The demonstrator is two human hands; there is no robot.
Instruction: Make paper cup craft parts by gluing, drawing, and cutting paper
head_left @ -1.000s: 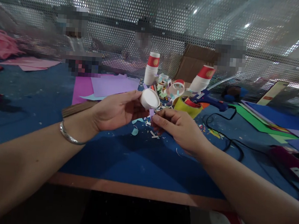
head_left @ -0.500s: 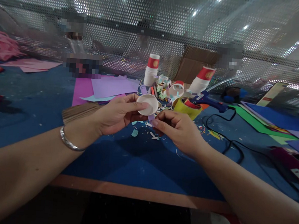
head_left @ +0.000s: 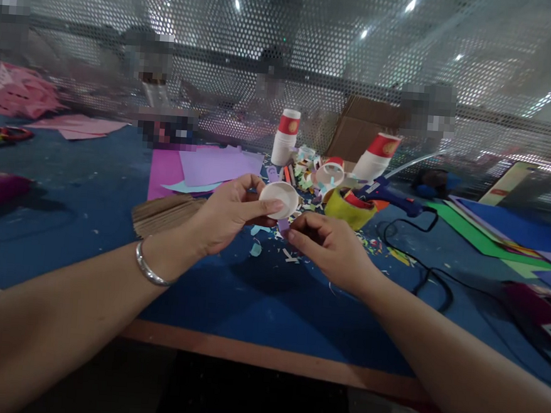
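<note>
My left hand (head_left: 230,213) grips a shallow white round piece (head_left: 276,194), which looks like the cut-off base of a paper cup, thumb inside it and fingers behind. A purple paper strip with small dark marks (head_left: 273,173) sticks up at its far edge. Another purple paper strip (head_left: 283,225) juts from the near edge. My right hand (head_left: 333,248) pinches the end of that near strip between thumb and fingers. Both hands are held above the blue table (head_left: 254,306). The strips' joins to the white piece are not clearly visible.
Stacked paper cups (head_left: 286,138) stand behind paper scraps (head_left: 306,171). A blue glue gun (head_left: 392,194) rests on a yellow container (head_left: 348,211), its black cord (head_left: 422,264) trailing right. Corrugated cardboard (head_left: 161,216), purple sheets (head_left: 212,166) and coloured sheets (head_left: 490,237) lie around.
The whole view has shifted slightly, so everything sits a little further right and lower. Both hands keep their holds on the white piece and the purple strip.
</note>
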